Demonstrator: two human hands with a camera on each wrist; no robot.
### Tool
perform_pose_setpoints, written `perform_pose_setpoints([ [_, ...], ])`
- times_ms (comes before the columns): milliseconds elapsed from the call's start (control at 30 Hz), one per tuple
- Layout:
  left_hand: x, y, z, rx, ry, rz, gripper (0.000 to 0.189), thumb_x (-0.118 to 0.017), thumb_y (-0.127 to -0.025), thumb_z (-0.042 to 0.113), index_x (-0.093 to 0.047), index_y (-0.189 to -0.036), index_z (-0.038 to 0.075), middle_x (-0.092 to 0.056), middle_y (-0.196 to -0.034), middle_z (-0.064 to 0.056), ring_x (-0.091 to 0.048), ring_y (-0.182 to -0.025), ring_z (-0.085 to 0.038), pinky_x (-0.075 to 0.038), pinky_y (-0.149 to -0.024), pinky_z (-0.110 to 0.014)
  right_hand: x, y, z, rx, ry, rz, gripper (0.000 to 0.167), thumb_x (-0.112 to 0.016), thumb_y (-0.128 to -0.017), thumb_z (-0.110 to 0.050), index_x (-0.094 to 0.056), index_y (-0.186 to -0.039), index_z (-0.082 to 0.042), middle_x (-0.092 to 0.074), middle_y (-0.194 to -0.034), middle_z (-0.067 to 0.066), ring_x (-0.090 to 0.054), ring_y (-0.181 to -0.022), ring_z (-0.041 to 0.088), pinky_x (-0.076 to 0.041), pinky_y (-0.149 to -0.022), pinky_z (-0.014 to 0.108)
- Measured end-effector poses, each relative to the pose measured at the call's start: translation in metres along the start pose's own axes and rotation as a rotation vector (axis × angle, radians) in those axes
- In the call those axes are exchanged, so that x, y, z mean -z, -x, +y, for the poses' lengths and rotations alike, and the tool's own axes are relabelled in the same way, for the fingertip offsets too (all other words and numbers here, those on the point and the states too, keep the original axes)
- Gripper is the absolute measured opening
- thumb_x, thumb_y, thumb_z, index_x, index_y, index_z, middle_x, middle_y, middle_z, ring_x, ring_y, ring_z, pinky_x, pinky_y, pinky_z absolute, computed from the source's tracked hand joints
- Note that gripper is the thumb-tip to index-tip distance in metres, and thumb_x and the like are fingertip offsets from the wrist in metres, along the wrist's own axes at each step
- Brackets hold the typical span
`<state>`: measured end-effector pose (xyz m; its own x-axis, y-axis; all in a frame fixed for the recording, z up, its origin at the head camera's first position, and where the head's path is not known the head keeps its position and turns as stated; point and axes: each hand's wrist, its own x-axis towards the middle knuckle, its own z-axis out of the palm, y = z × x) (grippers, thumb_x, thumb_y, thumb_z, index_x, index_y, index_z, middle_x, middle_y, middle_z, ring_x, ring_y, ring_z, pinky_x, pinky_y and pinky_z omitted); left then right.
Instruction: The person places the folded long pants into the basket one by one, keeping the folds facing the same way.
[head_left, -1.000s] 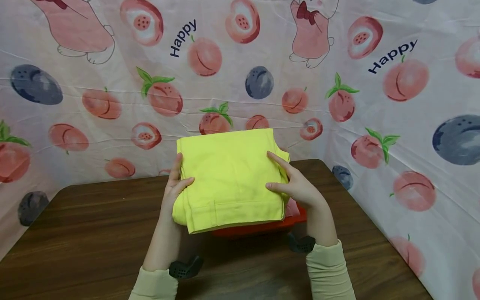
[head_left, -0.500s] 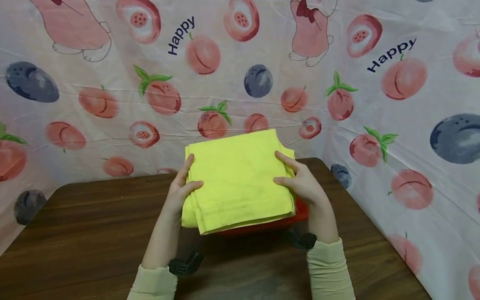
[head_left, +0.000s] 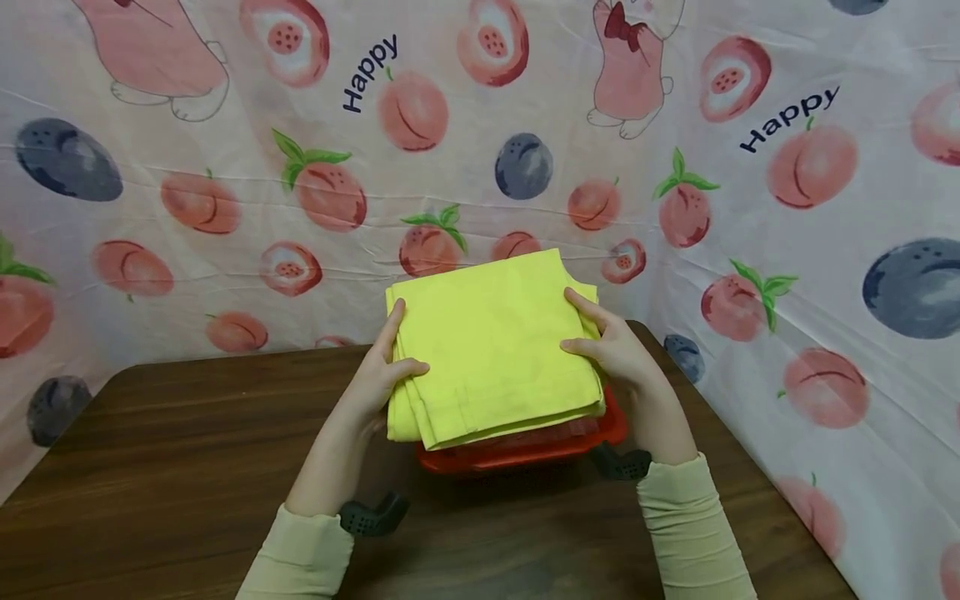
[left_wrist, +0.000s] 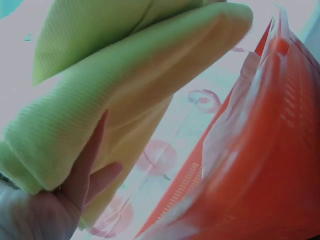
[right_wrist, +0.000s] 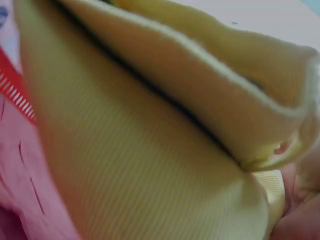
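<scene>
A folded pair of bright yellow pants (head_left: 495,342), with a waistband and belt loop along its near edge, is held up tilted over a red plastic basket (head_left: 517,454). My left hand (head_left: 382,375) grips the left side, thumb on top and some fingers hidden beneath. On the opposite side, my right hand (head_left: 618,346) holds the folds between thumb and fingers. Seen from the left wrist, the folded layers of the pants (left_wrist: 115,85) hang beside the basket wall (left_wrist: 270,165), apart from it. The right wrist view shows pink cloth (right_wrist: 30,185) below the pants.
The basket stands on a dark wooden table (head_left: 187,442). A fruit-patterned curtain (head_left: 465,183) hangs behind the table and along its right side. Black wrist devices (head_left: 372,515) sit at both cuffs.
Both hands have carried the yellow pants to the right, and slightly up in the last half second. More of the red basket's front now shows beneath them. The grip looks the same.
</scene>
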<state>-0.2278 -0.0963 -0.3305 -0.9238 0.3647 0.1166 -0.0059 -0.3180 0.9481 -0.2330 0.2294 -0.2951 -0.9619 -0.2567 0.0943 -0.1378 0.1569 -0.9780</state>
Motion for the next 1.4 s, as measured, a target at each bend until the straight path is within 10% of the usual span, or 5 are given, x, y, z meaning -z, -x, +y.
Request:
perform_pose_setpoints([
  [433, 0.001, -0.027, -0.006, 0.024, -0.052, 0.018, 0.097, -0.05, -0.085, -0.014, -0.001, -0.155, 0.031, 0.002, -0.157, -0.003, -0.044, -0.115, -0.025, -0.051, -0.08, -0.028, 0.017, -0.017, 0.007, -0.089, 0.034, -0.008, 0.079, -0.061, -0.091, -0.002, -0.019, -0.154, -0.02, -0.017, -0.155, 0.014, -0.058, -0.1, 0.028, -0.055, -0.075, 0.034],
  [667, -0.002, -0.026, -0.022, 0.048, -0.065, 0.051, 0.098, -0.05, -0.083, -0.015, -0.002, -0.155, 0.032, 0.0, -0.157, -0.007, -0.049, -0.109, -0.025, -0.052, -0.078, -0.029, 0.024, -0.019, 0.019, -0.021, 0.21, -0.025, 0.079, -0.065, -0.089, -0.005, -0.019, -0.154, -0.013, -0.016, -0.157, 0.014, -0.035, -0.127, 0.029, -0.049, -0.08, 0.023],
  [967, -0.006, -0.029, -0.032, 0.076, -0.16, 0.106, 0.099, -0.052, -0.08, -0.015, -0.004, -0.155, 0.029, 0.009, -0.158, 0.001, -0.044, -0.114, -0.028, -0.051, -0.076, -0.027, 0.026, -0.021, 0.035, -0.065, 0.171, -0.036, 0.081, -0.065, -0.089, -0.003, -0.019, -0.154, -0.014, -0.013, -0.158, 0.012, -0.029, -0.131, 0.029, -0.049, -0.08, 0.024],
  [1267, -0.007, -0.036, -0.032, 0.126, -0.389, 0.146, 0.099, -0.054, -0.078, -0.01, -0.003, -0.155, 0.025, 0.022, -0.155, -0.005, 0.011, -0.139, -0.018, -0.027, -0.104, -0.036, 0.021, -0.028, 0.046, -0.089, 0.291, -0.046, 0.079, -0.063, -0.089, -0.001, -0.018, -0.154, -0.011, -0.013, -0.158, 0.013, -0.015, -0.141, 0.029, -0.033, -0.104, 0.046],
  [1400, -0.011, -0.037, -0.03, 0.155, -0.447, 0.137, 0.099, -0.054, -0.078, -0.009, 0.0, -0.155, 0.022, 0.021, -0.156, -0.004, 0.009, -0.14, -0.019, -0.022, -0.106, -0.038, 0.02, -0.028, 0.051, -0.109, 0.316, -0.059, 0.079, -0.062, -0.09, 0.0, -0.016, -0.153, -0.009, -0.011, -0.158, 0.014, -0.012, -0.142, 0.03, -0.029, -0.107, 0.048],
])
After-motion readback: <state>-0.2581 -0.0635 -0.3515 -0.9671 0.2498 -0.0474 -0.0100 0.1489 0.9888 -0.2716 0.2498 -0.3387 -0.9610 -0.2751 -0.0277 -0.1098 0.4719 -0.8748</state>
